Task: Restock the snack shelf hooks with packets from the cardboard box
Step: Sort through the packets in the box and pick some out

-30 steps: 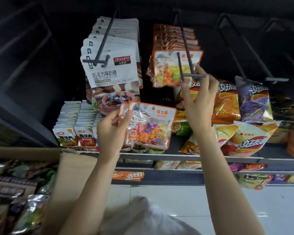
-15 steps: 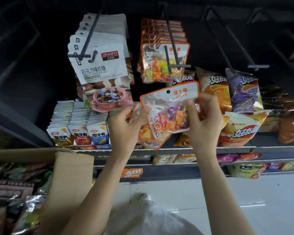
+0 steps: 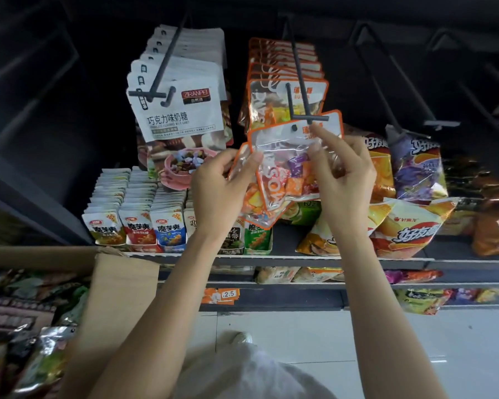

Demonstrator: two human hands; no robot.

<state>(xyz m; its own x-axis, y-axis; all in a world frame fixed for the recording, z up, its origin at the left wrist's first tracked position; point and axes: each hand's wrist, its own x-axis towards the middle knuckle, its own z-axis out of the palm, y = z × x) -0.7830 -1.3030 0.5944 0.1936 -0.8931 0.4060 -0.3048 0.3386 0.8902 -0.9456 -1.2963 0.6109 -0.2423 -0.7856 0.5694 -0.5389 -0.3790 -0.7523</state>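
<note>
Both hands hold orange-edged clear candy packets (image 3: 283,156) up in front of the shelf. My left hand (image 3: 216,191) grips the lower left side of the packets. My right hand (image 3: 340,174) pinches the front packet near its top right, index finger stretched up to the tip of the black hook (image 3: 303,82). The front packet's hang hole sits just below that hook's crossbar. Several matching packets (image 3: 285,64) hang on the same hook behind it. The open cardboard box (image 3: 121,286) stands at lower left with mixed packets (image 3: 26,326) inside.
A hook of white milk-candy packets (image 3: 182,108) hangs to the left. Empty black hooks (image 3: 409,90) stick out to the right. The shelf (image 3: 300,259) below carries rows of small snack packs (image 3: 136,223) and chip bags (image 3: 409,226). White floor tiles lie underneath.
My right hand left the hook tip, joined the left on the packets, and both raised them from chest height up to the hook. The view also drew closer.
</note>
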